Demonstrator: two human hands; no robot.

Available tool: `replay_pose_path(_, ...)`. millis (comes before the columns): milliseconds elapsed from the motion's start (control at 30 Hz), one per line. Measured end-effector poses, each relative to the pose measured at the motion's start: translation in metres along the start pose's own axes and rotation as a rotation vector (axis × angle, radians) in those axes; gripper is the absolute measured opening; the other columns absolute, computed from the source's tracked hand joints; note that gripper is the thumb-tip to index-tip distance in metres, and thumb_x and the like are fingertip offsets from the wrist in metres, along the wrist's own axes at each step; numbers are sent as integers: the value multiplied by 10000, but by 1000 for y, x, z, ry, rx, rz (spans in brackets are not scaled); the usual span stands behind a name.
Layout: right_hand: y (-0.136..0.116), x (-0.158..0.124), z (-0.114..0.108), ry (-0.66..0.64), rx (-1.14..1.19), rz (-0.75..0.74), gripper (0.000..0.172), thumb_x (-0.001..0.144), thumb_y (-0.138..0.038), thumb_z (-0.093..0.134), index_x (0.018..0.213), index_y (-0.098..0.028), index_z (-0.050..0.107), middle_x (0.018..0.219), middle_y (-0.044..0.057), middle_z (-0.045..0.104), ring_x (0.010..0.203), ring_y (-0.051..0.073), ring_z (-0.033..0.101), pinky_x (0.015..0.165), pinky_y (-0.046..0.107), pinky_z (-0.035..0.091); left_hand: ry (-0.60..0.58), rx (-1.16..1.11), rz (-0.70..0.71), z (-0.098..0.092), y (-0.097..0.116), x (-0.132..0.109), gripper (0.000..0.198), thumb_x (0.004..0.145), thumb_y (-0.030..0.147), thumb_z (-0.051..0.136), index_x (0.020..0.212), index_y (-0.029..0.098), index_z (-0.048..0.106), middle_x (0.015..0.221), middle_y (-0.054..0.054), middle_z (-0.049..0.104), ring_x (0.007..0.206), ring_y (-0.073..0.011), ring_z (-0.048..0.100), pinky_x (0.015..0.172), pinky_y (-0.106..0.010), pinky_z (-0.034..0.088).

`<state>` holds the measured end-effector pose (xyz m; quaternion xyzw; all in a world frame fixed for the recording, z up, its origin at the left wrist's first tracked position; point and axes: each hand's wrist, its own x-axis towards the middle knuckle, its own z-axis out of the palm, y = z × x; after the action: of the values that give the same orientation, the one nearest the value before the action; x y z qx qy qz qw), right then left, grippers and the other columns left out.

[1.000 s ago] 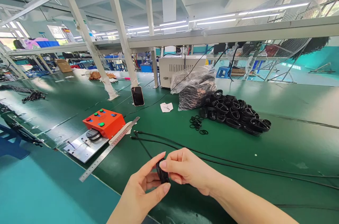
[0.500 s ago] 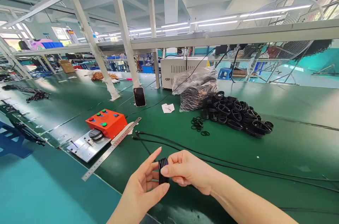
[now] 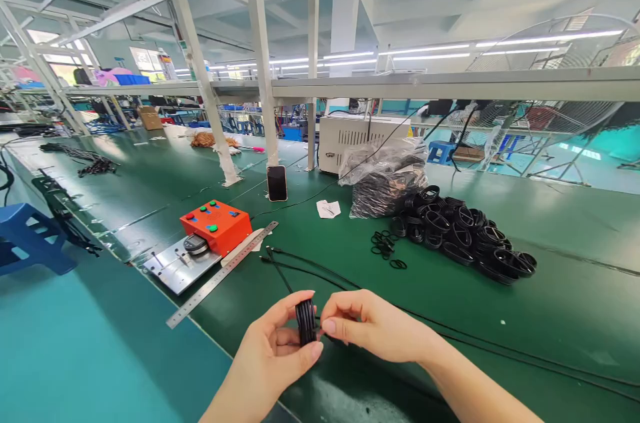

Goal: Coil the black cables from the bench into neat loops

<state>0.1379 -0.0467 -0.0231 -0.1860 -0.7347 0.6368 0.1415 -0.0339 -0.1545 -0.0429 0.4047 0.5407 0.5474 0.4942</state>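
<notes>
My left hand [image 3: 270,351] cradles a small coil of black cable [image 3: 305,322] between thumb and fingers, low in the view. My right hand [image 3: 370,326] comes in from the right, its fingertips pinching the coil's right side. Two long black cables [image 3: 425,320] run along the green workbench [image 3: 565,210] just behind my hands. Farther off lies a heap of coiled black rings [image 3: 460,236], with a small cluster of thin black rings [image 3: 383,244] beside it. A plastic bag of black coils [image 3: 385,184] stands behind the heap.
To the left stand an orange push-button box [image 3: 216,226] on a metal plate jig [image 3: 180,270] and a steel ruler [image 3: 220,283]. A phone [image 3: 277,183], a white paper slip [image 3: 328,209] and a white machine [image 3: 363,136] sit farther back. A blue stool [image 3: 30,236] stands on the floor.
The coil has turned upright between my fingers, and my right hand has shifted slightly rightward along it. The whole scene has slid in view as my head moved.
</notes>
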Motion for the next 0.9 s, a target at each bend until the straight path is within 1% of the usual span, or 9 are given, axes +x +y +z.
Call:
replay_pose_path(100, -8, -4, 5, 24, -56, -38, 328, 860, -483, 620, 799, -161, 618, 632, -44, 429, 584, 94, 338, 540, 238, 287, 50, 52, -13, 1, -4, 2, 606, 627, 292, 838, 1198, 245, 642, 917, -23, 707, 674, -146, 656, 652, -242, 552)
replay_pose_path(233, -15, -8, 8, -3, -121, -13, 294, 860, -447, 619, 775, -166, 607, 626, -41, 438, 574, 96, 348, 527, 239, 287, 36, 32, -24, 1, -8, 3, 596, 616, 284, 847, 1178, 249, 653, 964, -31, 706, 676, -140, 666, 645, -228, 548)
replay_pose_path(433, -1, 0, -4, 32, -140, 63, 360, 850, -497, 623, 741, -154, 601, 624, -37, 459, 576, 95, 347, 529, 234, 284, -46, -142, -28, -4, -7, -3, 644, 606, 300, 868, 1207, 273, 638, 1140, -98, 706, 853, -230, 711, 795, -335, 566)
replay_pose_path(567, -1, -1, -4, 42, -32, 81, 364, 886, -516, 562, 944, -161, 620, 669, -34, 473, 591, 102, 388, 537, 229, 318, -52, -164, -62, -4, -1, -5, 699, 602, 295, 875, 1250, 300, 612, 1194, -102, 693, 886, -255, 717, 844, -387, 554)
replay_pose_path(633, -4, -4, 0, 94, -68, 15, 373, 853, -474, 617, 1089, -187, 580, 800, -8, 533, 689, 126, 479, 615, 248, 403, -45, -174, -73, -5, -1, -4, 779, 611, 297, 872, 1320, 310, 549, 1210, -114, 686, 875, -258, 719, 845, -406, 551)
replay_pose_path(700, -5, -7, 8, 151, -202, -119, 609, 723, -434, 759, 1238, -224, 511, 1099, 62, 552, 958, 193, 535, 812, 319, 454, -44, -188, -74, -5, -2, -3, 829, 613, 311, 871, 1357, 301, 506, 1201, -128, 689, 866, -265, 721, 854, -429, 546)
replay_pose_path(767, -3, -8, 17, 183, -355, -239, 898, 607, -402, 845, 1375, -263, 399, 1350, 109, 442, 1223, 265, 431, 970, 382, 405, -65, -190, -69, -4, -4, -2, 778, 601, 330, 876, 1307, 262, 555, 1172, -139, 696, 883, -280, 717, 869, -441, 539)
replay_pose_path(800, -1, -7, 21, 195, -417, -285, 953, 594, -393, 854, 1403, -273, 365, 1389, 116, 421, 1280, 282, 386, 1005, 398, 379, -82, -188, -66, -4, -5, -2, 734, 589, 340, 881, 1257, 239, 595, 1162, -143, 697, 900, -288, 712, 877, -441, 537)
replay_pose_path(900, 7, -2, 30, 218, -534, -391, 802, 641, -313, 814, 1340, -276, 422, 1284, 99, 544, 1223, 276, 465, 1016, 420, 352, -123, -172, -62, -2, -6, -3, 677, 550, 345, 900, 1166, 210, 654, 1138, -140, 704, 925, -297, 701, 841, -410, 556)
